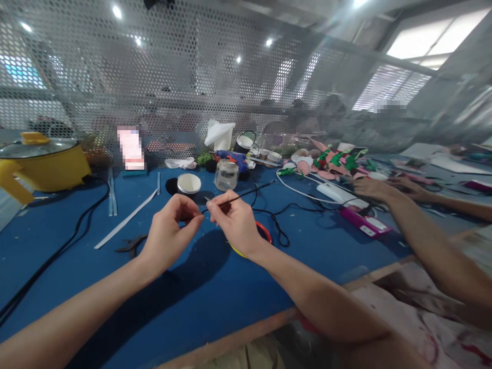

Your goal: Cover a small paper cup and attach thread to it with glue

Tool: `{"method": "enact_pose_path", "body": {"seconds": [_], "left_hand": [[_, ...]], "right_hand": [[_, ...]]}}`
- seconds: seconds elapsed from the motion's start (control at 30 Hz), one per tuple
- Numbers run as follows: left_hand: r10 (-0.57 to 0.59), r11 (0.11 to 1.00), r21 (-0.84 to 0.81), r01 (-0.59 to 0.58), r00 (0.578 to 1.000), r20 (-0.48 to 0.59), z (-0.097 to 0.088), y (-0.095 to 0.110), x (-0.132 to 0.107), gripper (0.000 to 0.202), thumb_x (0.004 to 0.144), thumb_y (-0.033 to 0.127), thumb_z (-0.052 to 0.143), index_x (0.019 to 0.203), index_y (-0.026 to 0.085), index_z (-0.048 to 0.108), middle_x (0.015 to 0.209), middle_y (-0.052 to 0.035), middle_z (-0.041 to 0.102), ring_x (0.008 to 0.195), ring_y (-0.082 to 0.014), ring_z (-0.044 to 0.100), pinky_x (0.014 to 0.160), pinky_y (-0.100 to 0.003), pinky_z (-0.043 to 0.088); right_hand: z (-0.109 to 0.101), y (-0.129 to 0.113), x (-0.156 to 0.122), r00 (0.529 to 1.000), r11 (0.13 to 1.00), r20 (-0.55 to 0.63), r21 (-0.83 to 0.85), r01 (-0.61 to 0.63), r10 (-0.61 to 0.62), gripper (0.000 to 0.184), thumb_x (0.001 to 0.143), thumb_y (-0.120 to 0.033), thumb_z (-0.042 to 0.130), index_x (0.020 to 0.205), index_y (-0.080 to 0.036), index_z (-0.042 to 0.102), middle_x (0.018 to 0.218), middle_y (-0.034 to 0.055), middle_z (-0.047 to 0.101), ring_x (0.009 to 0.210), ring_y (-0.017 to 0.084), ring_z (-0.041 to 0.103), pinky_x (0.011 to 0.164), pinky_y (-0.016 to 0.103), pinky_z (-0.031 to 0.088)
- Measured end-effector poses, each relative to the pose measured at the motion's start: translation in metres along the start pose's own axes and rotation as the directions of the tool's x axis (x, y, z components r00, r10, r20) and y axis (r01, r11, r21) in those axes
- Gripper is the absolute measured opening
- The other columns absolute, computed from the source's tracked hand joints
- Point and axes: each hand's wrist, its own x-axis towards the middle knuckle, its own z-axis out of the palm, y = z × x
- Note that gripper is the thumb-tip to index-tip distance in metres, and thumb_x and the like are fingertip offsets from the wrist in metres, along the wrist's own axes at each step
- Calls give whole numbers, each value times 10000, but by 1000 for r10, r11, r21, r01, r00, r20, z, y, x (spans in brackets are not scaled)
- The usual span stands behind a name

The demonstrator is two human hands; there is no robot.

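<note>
My left hand [172,230] is closed in a pinch, thumb and forefinger at the near end of a thin black cord [251,192]. My right hand [234,223] grips the same cord a little further along, and its free end sticks out to the upper right. Below my right wrist a red and yellow loop [265,231] shows partly; my hand hides the rest. A small grey pointed tip [207,199] peeks out beside my right fingertips. Dark-handled pliers [132,246] lie by my left wrist. Just beyond my hands stands a white-topped round cup [188,183].
Behind are a glass jar [226,176], a blue glue gun [236,159] and a phone [130,148]. A yellow electric pot [46,164] stands left with its cable. At right, a co-worker's hands [374,189] work near a purple-and-white power strip [365,223]. White strips [126,219] lie left.
</note>
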Motion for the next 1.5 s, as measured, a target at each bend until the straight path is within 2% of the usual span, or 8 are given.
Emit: {"method": "enact_pose_path", "body": {"seconds": [0.17,0.27,0.4,0.6,0.8,0.97,1.13,1.5], "left_hand": [[-184,931,-331,152,980,-68,9,1,-3,192,613,211,634,699,168,467,592,35,560,567,-92,536,561,-215,420],[-285,831,-498,247,959,1,12,0,-4,224,590,184,651,705,168,460,546,48,559,548,-82,526,557,-205,410],[-314,765,-571,298,947,73,11,-2,-2,223,591,172,658,710,164,469,532,53,556,531,-72,519,548,-197,402],[-203,860,-466,207,977,60,4,-5,3,170,601,162,660,731,157,551,606,29,581,581,-85,538,566,-207,426],[-2,965,-263,18,998,60,-2,-4,4,77,653,171,605,726,161,628,683,-7,607,647,-114,551,595,-228,441],[152,984,-110,-142,984,94,-7,-6,6,92,691,173,583,740,183,660,674,-13,574,627,-114,531,568,-231,421],[178,981,-99,-165,973,149,-10,-8,10,85,690,170,594,739,190,660,662,-7,572,620,-109,528,570,-226,419],[236,971,4,-240,960,153,-13,-7,9,79,726,225,571,736,191,642,653,-9,555,593,-107,508,540,-227,393]], "right_hand": [[3,0,4,986,919,13,360,-160,167,182,707,-282,588,648,-176,453,478,-48,537,417,69,479,437,200,383],[4,-2,6,955,775,138,558,-295,264,180,685,-254,604,621,-164,461,449,-50,528,400,56,454,415,183,347],[3,-5,7,909,665,275,619,-417,314,181,650,-236,625,582,-143,485,416,-45,505,389,47,430,393,173,308],[0,-9,8,851,609,372,595,-525,370,220,620,-233,646,560,-147,452,413,-49,489,380,36,406,372,158,261],[-1,-11,9,761,464,504,604,-648,408,221,601,-163,646,551,-136,432,443,-64,434,407,15,390,363,123,249],[-2,-7,12,685,342,598,595,-728,417,154,635,-127,604,576,-120,462,461,-67,405,392,-1,354,347,101,252],[-2,-6,13,635,270,634,581,-768,442,146,709,-105,534,578,-114,471,448,-68,376,384,-1,338,339,85,262],[-3,-7,12,556,174,700,542,-822,448,173,808,-113,468,641,-87,508,512,-42,422,387,-10,371,325,54,295]]}}
